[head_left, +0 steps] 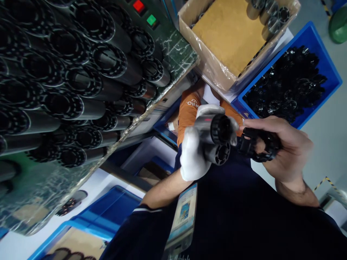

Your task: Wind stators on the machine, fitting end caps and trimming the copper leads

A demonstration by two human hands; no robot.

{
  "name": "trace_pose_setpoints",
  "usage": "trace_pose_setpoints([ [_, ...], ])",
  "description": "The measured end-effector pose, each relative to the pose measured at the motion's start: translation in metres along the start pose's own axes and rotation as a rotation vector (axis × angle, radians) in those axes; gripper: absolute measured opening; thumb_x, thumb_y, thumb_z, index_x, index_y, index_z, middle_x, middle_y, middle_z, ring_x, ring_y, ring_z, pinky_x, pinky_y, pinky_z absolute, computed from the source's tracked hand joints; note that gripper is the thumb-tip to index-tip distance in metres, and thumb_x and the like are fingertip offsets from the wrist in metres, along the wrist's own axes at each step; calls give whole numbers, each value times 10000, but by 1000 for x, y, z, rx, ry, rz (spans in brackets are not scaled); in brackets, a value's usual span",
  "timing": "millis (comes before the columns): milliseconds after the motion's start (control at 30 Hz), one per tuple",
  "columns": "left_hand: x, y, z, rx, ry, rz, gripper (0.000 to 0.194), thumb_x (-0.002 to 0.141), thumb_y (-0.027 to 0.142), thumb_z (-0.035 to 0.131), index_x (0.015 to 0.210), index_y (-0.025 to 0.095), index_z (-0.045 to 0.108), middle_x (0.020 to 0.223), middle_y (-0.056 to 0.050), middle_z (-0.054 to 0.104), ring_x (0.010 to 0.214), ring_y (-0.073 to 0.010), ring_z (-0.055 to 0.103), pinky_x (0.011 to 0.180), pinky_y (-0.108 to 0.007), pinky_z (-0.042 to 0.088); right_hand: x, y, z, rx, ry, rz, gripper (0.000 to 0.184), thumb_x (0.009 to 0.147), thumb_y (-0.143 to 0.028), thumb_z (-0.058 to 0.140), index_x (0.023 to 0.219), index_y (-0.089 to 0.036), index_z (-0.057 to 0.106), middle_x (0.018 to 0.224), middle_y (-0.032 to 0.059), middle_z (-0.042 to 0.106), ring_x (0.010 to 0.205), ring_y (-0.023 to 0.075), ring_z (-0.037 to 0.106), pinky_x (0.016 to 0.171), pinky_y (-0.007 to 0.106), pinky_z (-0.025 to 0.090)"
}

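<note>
My left hand (193, 151), in a white glove, is wrapped round two short grey metal tubes (208, 139) with black ribbed end caps (221, 129) facing me. My bare right hand (287, 148) is closed on a few black plastic end caps (256, 144), held just right of the tubes' ends and nearly touching them. Both hands are in front of my chest, over my dark clothing.
A stack of several capped tubes (81, 79) lies on a green machine table at left, with red (138, 5) and green (151, 19) buttons. A cardboard box (230, 32) and a blue crate of black caps (292, 83) sit at upper right. Blue trays (108, 209) below.
</note>
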State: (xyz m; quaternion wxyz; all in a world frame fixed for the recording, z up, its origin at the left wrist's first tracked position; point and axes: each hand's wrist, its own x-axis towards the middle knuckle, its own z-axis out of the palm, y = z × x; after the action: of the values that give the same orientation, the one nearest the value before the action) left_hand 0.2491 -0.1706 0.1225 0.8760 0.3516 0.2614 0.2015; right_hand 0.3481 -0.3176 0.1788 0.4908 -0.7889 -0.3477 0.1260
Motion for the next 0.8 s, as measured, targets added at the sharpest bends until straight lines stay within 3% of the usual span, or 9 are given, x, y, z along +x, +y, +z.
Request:
trace_pose_setpoints([
  [100, -1, 8, 12, -68, 1, 11, 531, 1060, 747, 627, 1113, 249, 804, 1103, -111, 825, 1174, -342, 816, 959, -465, 706, -1, -8, -1, -29, -4, -7, 290, 1021, -299, 866, 1251, -472, 828, 1061, -3, 867, 955, 328, 846, 780, 524, 713],
  [233, 0, 14, 18, 14, 97, 23, 477, 1077, 693, 648, 1107, 276, 876, 1199, -82, 851, 1232, -321, 801, 1139, -470, 661, 4, -12, 5, 2, -97, -85, 391, 992, -103, 851, 1202, -433, 854, 1047, -21, 881, 947, 283, 859, 790, 487, 721],
  [333, 1, 14, 19, -15, 99, -19, 418, 1091, 638, 638, 1083, 306, 891, 1200, -54, 853, 1261, -316, 800, 1186, -473, 648, 6, -12, 10, 4, -71, -121, 425, 961, -57, 869, 1180, -422, 881, 1074, -7, 884, 899, 266, 853, 746, 467, 715],
  [500, 2, 14, 24, -9, 79, -36, 436, 1102, 655, 626, 1025, 319, 893, 1149, -56, 850, 1333, -323, 782, 1235, -454, 634, -1, -7, 13, -51, 13, -176, 494, 929, -53, 899, 1208, -460, 895, 1102, -12, 884, 879, 268, 841, 718, 472, 689],
  [600, 3, 14, 25, -37, 62, -26, 423, 1127, 625, 613, 1008, 325, 885, 1046, -43, 839, 1274, -314, 806, 1158, -465, 682, -6, -5, 11, -62, -21, -130, 528, 929, -113, 928, 1283, -501, 877, 1138, -13, 876, 898, 286, 825, 747, 512, 681],
  [700, 3, 11, 24, -70, 68, -17, 376, 1119, 591, 638, 1040, 315, 881, 1097, -31, 847, 1246, -312, 817, 1167, -485, 678, -10, -3, 11, -34, -22, -31, 496, 939, -217, 950, 1297, -550, 867, 1073, -9, 852, 832, 287, 787, 706, 533, 658],
  [800, 2, 10, 23, -43, 124, -21, 372, 1125, 570, 638, 1065, 288, 873, 1167, -41, 858, 1283, -313, 810, 1186, -486, 667, -12, 0, 16, -67, 10, -38, 484, 948, -261, 940, 1292, -591, 858, 949, 0, 808, 752, 284, 731, 615, 527, 594],
])
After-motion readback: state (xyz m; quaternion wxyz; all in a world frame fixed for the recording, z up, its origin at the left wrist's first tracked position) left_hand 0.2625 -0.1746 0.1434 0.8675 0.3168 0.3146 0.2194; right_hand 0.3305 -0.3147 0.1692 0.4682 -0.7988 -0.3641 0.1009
